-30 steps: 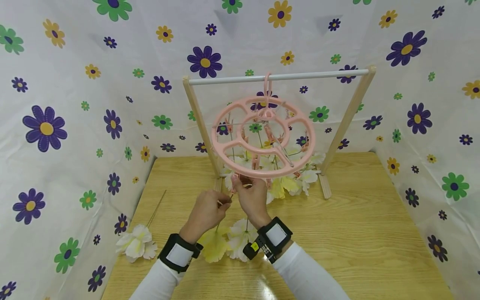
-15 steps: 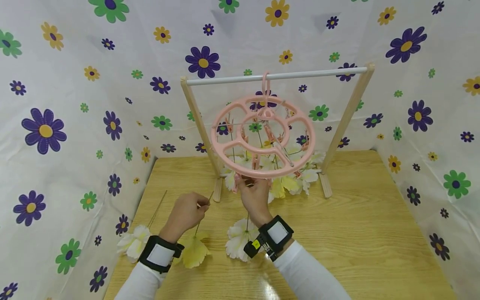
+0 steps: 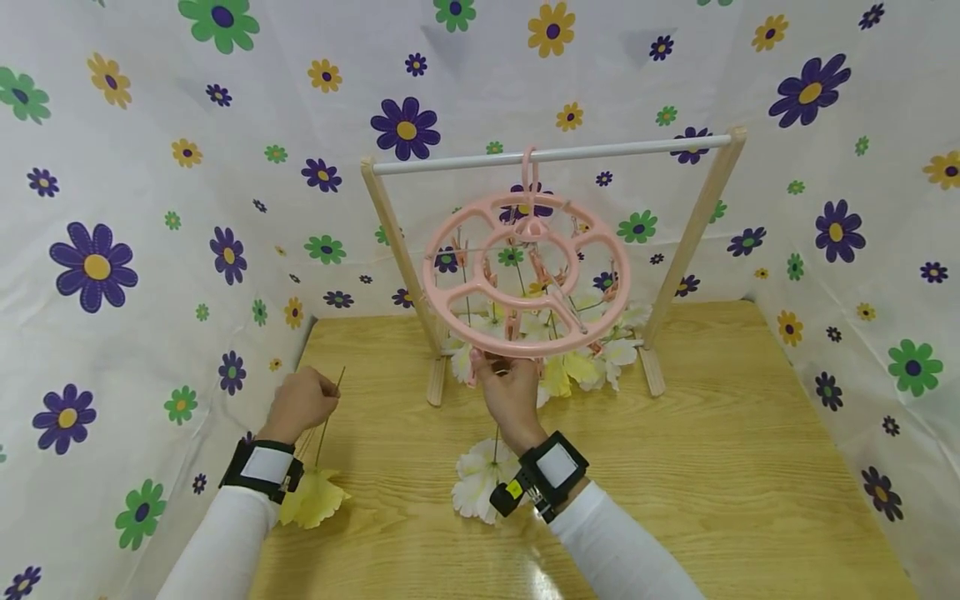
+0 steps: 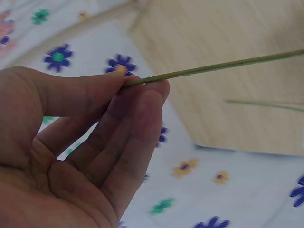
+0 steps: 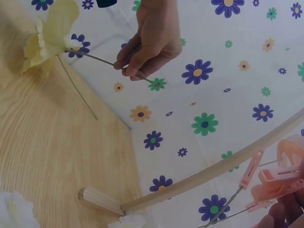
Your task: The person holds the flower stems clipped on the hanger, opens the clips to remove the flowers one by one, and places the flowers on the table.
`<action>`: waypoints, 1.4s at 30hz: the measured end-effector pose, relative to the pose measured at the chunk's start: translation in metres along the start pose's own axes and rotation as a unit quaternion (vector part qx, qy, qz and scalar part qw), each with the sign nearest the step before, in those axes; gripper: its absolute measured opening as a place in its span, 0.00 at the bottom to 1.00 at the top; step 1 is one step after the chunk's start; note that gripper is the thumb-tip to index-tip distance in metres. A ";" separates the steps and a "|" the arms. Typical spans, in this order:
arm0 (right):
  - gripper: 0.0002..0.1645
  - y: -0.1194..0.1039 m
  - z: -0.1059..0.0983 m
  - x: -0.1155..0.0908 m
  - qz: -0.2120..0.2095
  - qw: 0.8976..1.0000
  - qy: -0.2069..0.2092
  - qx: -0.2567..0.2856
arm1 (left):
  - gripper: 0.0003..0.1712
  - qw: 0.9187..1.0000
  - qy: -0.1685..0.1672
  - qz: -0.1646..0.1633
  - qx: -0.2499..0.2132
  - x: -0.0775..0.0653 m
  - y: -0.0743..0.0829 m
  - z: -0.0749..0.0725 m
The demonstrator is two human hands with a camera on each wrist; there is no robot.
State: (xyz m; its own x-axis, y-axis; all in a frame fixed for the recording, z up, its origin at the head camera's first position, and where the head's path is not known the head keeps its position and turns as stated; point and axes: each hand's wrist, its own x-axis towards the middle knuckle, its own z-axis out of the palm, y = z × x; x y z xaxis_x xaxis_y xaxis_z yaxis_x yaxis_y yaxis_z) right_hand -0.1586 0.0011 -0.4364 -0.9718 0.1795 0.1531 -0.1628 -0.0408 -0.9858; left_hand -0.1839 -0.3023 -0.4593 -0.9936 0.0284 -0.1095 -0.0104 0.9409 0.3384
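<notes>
In the head view my left hand (image 3: 303,406) is at the left side of the table, pinching the stem of a yellow artificial flower (image 3: 313,500) whose head hangs down. The left wrist view shows the stem (image 4: 213,69) between thumb and fingertips. Under the front rim of a pink round clip hanger (image 3: 450,312), my right hand (image 3: 513,398) holds a pink clothes peg (image 5: 275,183), its fingers partly cut off in the right wrist view. Below that hand a white flower (image 3: 478,483) hangs or lies; its stem's upper end is hidden.
The hanger hooks over a white rod (image 3: 630,152) on a wooden stand (image 3: 697,237). Several white and yellow flowers (image 3: 566,371) are beneath it. Another thin stem (image 4: 266,103) lies on the table (image 3: 720,467) near my left hand. Flower-printed cloth (image 3: 847,333) surrounds the table.
My left hand has moved left, away from the hanger, carrying the yellow flower to where the white flower lay in view. My right hand stays under the rim.
</notes>
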 end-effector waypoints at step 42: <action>0.24 0.042 -0.026 -0.013 0.107 0.972 -0.196 -0.078 | 0.15 0.980 -0.104 -0.160 0.055 0.056 -0.069 0.069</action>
State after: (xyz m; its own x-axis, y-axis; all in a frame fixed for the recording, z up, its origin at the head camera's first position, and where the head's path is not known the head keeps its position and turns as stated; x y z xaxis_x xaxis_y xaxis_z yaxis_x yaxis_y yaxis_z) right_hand -0.1479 0.0227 -0.4813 -0.9758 -0.2062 -0.0728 0.0487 0.1195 -0.9916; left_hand -0.2308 -0.3425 -0.5536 -0.8967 -0.2168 -0.3859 -0.2943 0.9433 0.1538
